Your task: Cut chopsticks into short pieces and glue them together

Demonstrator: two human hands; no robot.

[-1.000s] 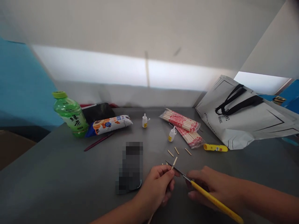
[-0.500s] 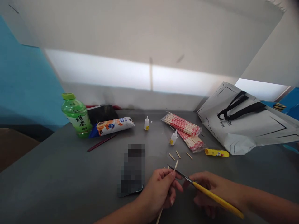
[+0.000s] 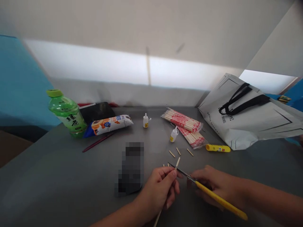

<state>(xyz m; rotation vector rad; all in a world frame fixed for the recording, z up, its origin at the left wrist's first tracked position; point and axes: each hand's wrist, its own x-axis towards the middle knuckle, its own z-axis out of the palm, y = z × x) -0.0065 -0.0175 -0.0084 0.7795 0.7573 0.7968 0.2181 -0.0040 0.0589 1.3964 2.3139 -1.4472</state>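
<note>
My left hand is closed around a thin wooden stick, pinching it near its upper end between thumb and fingers. The stick's lower end comes out below the palm. In my right hand is a pair of yellow-handled scissors, seen nearly edge-on. Their dark blades cross the stick just above my left fingertips; whether they are fully closed on it cannot be made out. Beyond the hands lie several short cut stick pieces, some partly behind my left fingers.
Two small white glue bottles stand near plastic-wrapped stick bundles. A yellow tube and a white bag are at right. Leftward are a dark pixelated object, purple pen, snack packet and green bottle.
The camera view has shifted slightly, so the table items sit a little higher and further left. Both hands keep their grips, with the scissor blades still across the stick.
</note>
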